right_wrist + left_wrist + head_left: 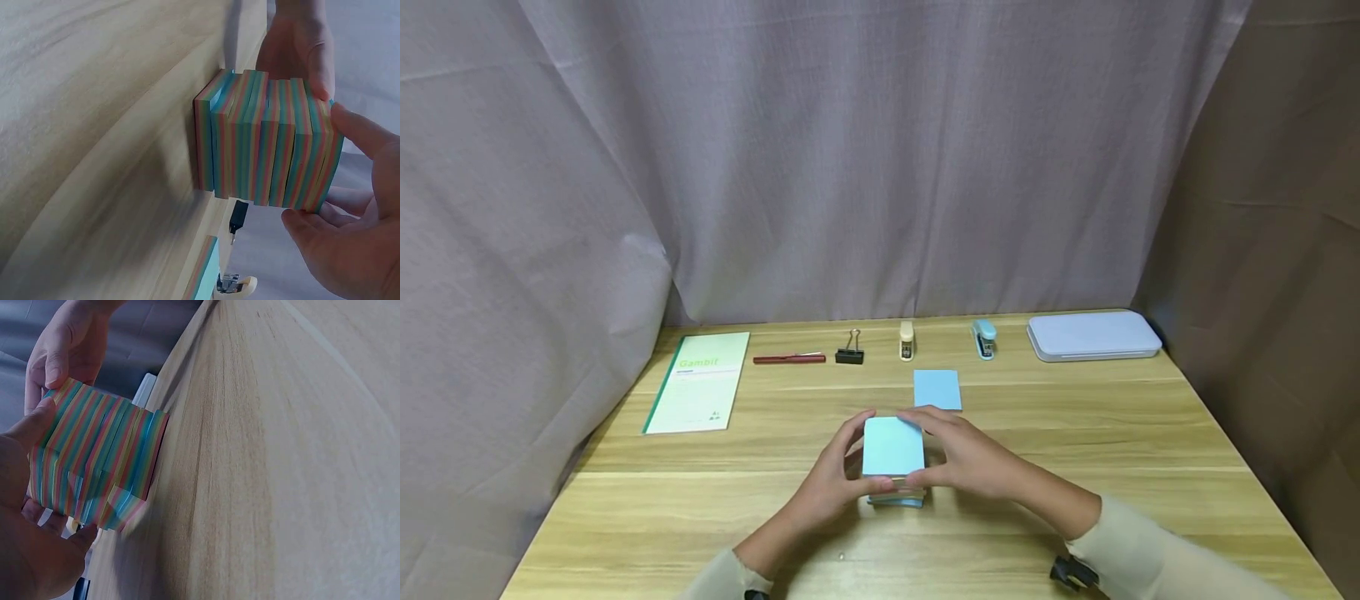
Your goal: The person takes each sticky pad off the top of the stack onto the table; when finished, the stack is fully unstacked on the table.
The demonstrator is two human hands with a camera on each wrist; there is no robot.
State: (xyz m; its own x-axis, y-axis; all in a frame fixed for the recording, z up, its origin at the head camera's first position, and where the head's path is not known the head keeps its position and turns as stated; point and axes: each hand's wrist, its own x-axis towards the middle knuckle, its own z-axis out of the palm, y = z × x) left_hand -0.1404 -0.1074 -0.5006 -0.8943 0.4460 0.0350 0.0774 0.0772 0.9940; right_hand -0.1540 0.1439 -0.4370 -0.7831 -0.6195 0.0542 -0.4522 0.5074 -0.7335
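Note:
A tall stack of sticky note pads (892, 447) stands on the table in front of me, light blue on top. Its sides show coloured stripes, and the pads (262, 137) sit slightly out of line with one another. My left hand (829, 481) holds the top pads from the left, thumb at the near side and fingers behind. From the right, my right hand (972, 457) grips the same top part, thumb in front and fingers at the far edge. The thumbs nearly meet. Just behind the stack lies a separate blue sticky note pad (937, 390).
Along the back of the wooden table (1037, 433) are a green-white notebook (698, 383), a dark red pen (789, 359), a black binder clip (849, 355), a cream stapler (907, 342), a blue stapler (984, 339) and a pale case (1093, 335). Grey curtains (880, 158) hang behind.

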